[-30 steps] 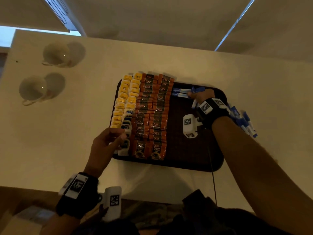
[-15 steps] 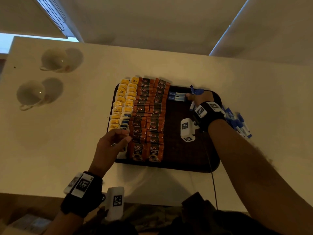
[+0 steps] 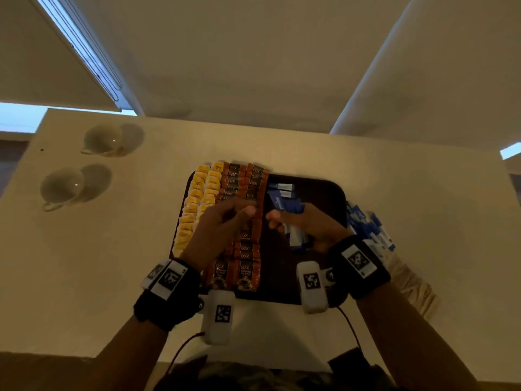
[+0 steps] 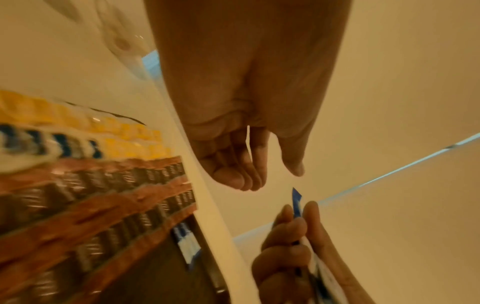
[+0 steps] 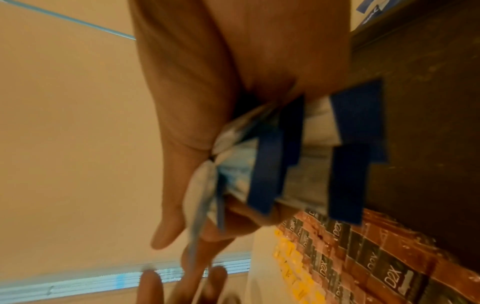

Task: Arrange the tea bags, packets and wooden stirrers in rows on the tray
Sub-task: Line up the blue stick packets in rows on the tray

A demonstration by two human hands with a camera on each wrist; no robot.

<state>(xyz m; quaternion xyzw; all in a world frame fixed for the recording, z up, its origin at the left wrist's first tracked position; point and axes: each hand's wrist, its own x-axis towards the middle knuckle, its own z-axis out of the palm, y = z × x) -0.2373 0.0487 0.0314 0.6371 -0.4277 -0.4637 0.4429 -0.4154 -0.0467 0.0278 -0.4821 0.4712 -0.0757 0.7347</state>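
Note:
A dark tray (image 3: 321,193) holds two rows of yellow tea bags (image 3: 197,198) on its left and two rows of brown D2X packets (image 3: 245,266) beside them. Two blue-and-white packets (image 3: 282,189) lie at the far middle. My right hand (image 3: 275,221) hovers over the tray's middle and grips a bundle of blue-and-white packets (image 3: 287,206), seen close in the right wrist view (image 5: 285,160). My left hand (image 3: 242,214) is raised just left of it, fingers loosely bent and empty (image 4: 259,174), fingertips close to the bundle's blue tip (image 4: 296,203).
A loose pile of blue-and-white packets (image 3: 369,227) lies on the white table right of the tray, with a pale bundle (image 3: 408,280) nearer to me that may be stirrers. Two white cups (image 3: 103,139) (image 3: 62,186) stand at the far left.
My left hand left the tray's near left corner and rose to the right, toward my right hand. My right hand drew back from the tray's far edge with the blue-and-white bundle.

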